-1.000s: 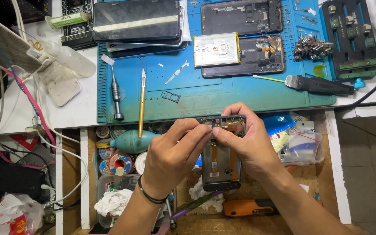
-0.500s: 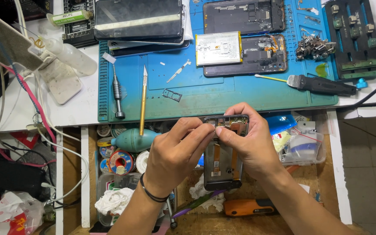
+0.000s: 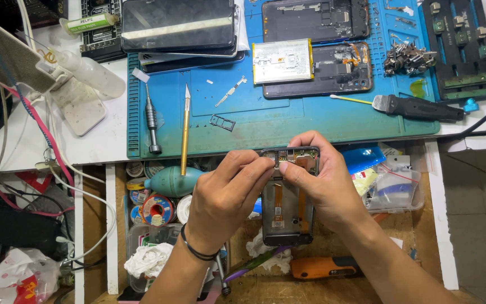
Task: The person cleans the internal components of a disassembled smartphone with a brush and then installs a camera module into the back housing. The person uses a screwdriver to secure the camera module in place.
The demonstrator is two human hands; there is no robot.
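An opened phone frame [image 3: 286,209], dark with orange flex cables inside, is held upright-lengthwise over an open drawer just below the desk edge. My right hand [image 3: 326,186] grips its right side and top, thumb pressed near the upper edge. My left hand [image 3: 227,194], with a black band on the wrist, pinches at the frame's top left corner with fingertips together. Whether a small part sits between those fingertips is too small to tell.
A blue work mat [image 3: 265,118] carries a screwdriver [image 3: 151,119], a yellow craft knife [image 3: 185,129], a SIM tray [image 3: 222,122], a battery [image 3: 282,61], two phone backs [image 3: 333,73], a brush [image 3: 417,107]. The drawer holds a teal blower [image 3: 172,181], tape rolls, an orange tool [image 3: 324,267].
Both hands and the phone frame have stayed in nearly the same place; the fingers shifted slightly at the frame's top edge. The view moved a little.
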